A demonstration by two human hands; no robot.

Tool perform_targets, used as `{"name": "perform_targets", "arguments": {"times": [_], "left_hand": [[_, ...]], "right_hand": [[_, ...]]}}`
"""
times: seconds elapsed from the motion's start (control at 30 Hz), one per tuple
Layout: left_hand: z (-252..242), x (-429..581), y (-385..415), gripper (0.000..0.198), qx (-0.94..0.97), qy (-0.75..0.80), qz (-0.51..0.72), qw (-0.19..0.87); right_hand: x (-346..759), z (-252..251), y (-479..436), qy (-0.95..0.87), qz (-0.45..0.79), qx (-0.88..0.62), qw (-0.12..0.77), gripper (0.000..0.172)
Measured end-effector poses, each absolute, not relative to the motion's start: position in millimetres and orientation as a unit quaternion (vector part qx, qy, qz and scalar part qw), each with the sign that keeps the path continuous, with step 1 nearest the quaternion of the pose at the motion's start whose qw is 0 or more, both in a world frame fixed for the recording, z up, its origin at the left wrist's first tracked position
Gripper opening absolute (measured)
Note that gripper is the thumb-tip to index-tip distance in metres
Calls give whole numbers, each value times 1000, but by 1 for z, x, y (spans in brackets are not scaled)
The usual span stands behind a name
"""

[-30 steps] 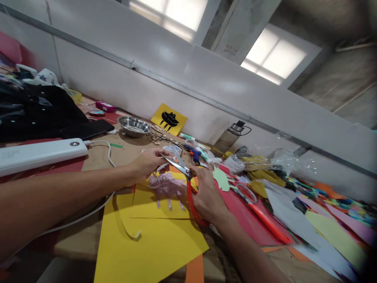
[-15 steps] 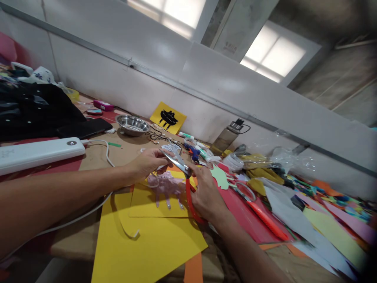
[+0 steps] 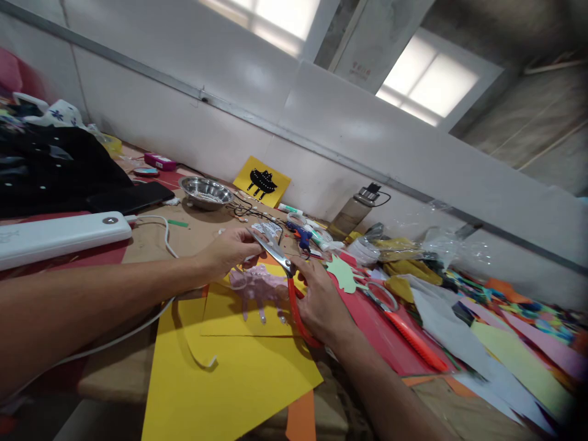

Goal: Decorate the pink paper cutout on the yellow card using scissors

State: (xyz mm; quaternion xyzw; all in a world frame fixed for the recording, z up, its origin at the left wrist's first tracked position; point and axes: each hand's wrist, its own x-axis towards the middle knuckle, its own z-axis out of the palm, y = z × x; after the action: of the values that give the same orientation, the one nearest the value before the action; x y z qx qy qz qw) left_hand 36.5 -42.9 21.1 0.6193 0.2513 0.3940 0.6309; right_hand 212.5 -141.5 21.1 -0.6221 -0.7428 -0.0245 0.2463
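My right hand is wrapped round the red-handled scissors, whose blades point up and left and are parted slightly. The blade tips reach the fingers of my left hand. Those fingers are pinched together, seemingly on a thin pale strip that loops below them; its far end and what lies between the fingertips are hard to make out. Beneath both hands a pinkish, glossy cut-out shape with drip-like legs lies on a yellow card. A larger yellow sheet lies under that card. A curled narrow strip rests across it.
A white power strip trails its cable on the left. Behind stand a metal bowl, a blue glue gun and a bottle. A magnifier-like tool with a red handle and paper scraps lie right.
Both hands and the scissors have shifted very slightly left in view. The grips look the same, and the card and cut-out shape stay in place.
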Motion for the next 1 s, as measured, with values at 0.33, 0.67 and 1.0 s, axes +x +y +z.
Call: {"name": "perform_targets", "arguments": {"times": [0.33,0.67,1.0], "left_hand": [[23,35,-46,10,622,269,399,618],[23,36,-47,7,638,286,400,592],[29,31,-43,7,700,301,377,527]], "right_hand": [[211,23,-143,-736,10,-635,236,37],[213,22,-145,-736,-5,-637,229,37],[221,18,-141,-737,-68,-637,217,39]]}}
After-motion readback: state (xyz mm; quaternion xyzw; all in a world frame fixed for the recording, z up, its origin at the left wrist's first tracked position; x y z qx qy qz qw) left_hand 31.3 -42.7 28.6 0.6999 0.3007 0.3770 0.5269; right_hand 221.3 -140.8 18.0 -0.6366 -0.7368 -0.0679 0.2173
